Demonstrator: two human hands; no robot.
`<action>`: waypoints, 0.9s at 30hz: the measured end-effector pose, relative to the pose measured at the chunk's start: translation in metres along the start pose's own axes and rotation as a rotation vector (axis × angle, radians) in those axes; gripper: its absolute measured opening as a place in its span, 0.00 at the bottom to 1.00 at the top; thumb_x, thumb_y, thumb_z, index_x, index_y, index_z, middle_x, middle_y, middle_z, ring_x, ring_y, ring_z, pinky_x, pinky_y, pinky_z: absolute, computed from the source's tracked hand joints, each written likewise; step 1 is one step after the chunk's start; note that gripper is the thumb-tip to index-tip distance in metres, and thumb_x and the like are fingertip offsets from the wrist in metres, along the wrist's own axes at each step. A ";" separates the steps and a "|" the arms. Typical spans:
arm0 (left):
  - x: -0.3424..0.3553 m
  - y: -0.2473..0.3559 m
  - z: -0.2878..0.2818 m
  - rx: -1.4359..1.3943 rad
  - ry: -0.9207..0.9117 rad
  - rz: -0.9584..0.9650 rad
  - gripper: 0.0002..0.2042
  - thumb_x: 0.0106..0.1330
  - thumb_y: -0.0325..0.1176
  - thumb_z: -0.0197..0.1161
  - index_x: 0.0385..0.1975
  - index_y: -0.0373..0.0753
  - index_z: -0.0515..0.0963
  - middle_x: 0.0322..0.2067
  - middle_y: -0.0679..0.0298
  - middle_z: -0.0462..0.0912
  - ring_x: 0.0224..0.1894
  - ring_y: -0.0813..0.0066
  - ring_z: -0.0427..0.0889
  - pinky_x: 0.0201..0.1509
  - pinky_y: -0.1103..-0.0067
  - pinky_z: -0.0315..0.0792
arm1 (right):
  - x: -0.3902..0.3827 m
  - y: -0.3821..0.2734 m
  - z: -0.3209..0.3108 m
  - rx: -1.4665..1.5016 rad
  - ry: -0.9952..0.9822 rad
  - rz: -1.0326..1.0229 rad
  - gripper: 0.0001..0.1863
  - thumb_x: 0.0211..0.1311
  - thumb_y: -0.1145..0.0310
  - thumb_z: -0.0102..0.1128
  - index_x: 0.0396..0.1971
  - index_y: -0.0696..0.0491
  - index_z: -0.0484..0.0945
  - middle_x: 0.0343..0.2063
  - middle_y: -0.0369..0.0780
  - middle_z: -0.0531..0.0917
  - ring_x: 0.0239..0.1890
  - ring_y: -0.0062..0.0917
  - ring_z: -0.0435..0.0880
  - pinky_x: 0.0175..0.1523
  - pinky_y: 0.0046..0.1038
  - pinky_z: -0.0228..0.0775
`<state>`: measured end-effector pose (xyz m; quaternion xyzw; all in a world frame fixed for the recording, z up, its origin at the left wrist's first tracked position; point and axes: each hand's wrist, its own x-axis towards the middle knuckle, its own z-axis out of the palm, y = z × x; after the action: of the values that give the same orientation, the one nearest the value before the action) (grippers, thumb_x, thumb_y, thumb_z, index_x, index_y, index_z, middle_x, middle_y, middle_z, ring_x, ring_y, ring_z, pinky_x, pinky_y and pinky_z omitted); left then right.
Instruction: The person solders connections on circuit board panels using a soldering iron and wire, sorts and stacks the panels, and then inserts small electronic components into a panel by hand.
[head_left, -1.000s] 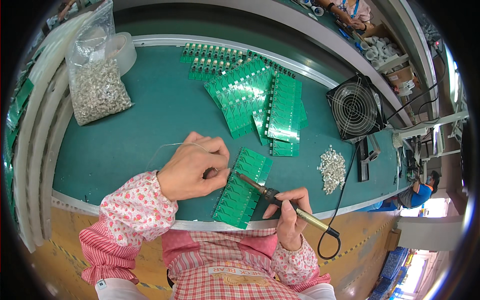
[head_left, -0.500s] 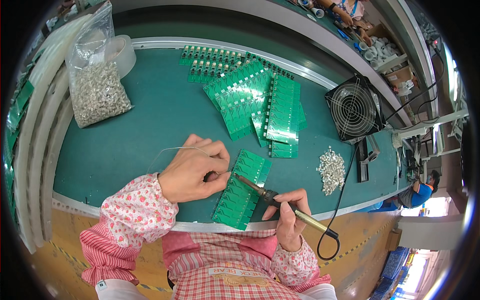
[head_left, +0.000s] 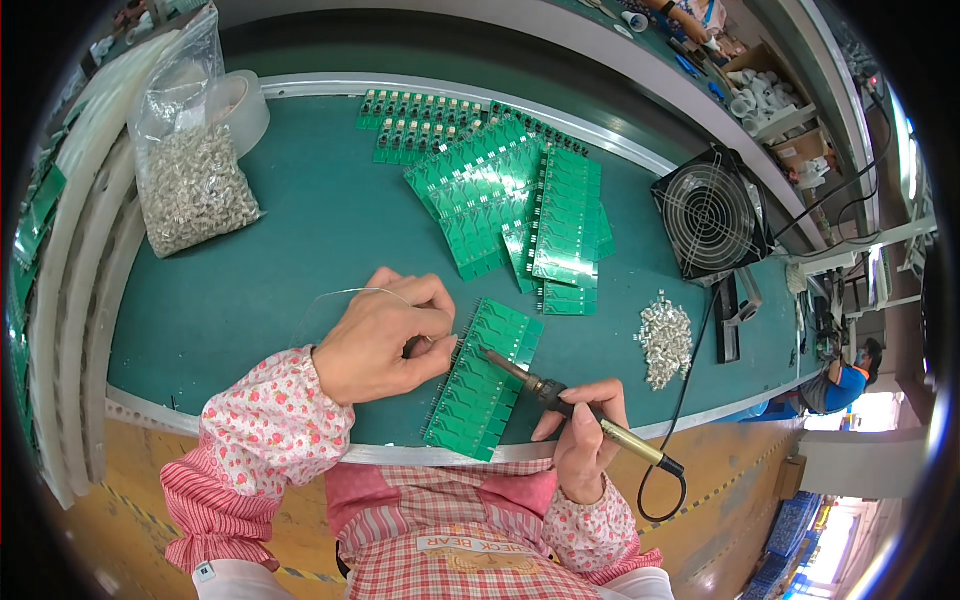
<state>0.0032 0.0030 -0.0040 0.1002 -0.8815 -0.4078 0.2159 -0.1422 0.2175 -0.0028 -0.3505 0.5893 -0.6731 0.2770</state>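
Observation:
My left hand (head_left: 388,338) pinches a thin solder wire (head_left: 345,292), which loops back over the knuckles. Its fingertips are at the left edge of a green circuit board (head_left: 482,385) lying near the table's front edge. A row of small pins lines that edge of the board. In my right hand (head_left: 585,440) is a soldering iron (head_left: 545,392), held like a pen. The iron's tip is over the board's upper middle, a little right of the left fingertips; whether it touches the board I cannot tell.
More circuit boards (head_left: 565,215) lie stacked at the back middle. A bag of small white connectors (head_left: 195,190) and a tape roll (head_left: 243,112) stand at the left. Loose connectors (head_left: 665,342), a black fan (head_left: 708,215) and the iron's cable (head_left: 690,385) are at the right.
The soldering iron's tip has moved right, away from the board's pin edge and the left fingertips. My left hand has shifted very slightly left, still pinching the solder wire.

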 end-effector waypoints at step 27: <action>-0.001 -0.002 0.004 0.079 0.012 0.061 0.10 0.54 0.31 0.64 0.16 0.40 0.71 0.28 0.68 0.74 0.30 0.69 0.71 0.42 0.72 0.59 | 0.001 0.000 0.004 -0.068 -0.027 0.029 0.08 0.66 0.72 0.48 0.38 0.62 0.70 0.26 0.44 0.81 0.23 0.21 0.81 0.29 0.22 0.73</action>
<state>0.0020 0.0052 -0.0080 0.0839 -0.8982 -0.3654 0.2293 -0.1400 0.2145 -0.0025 -0.3601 0.6130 -0.6439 0.2826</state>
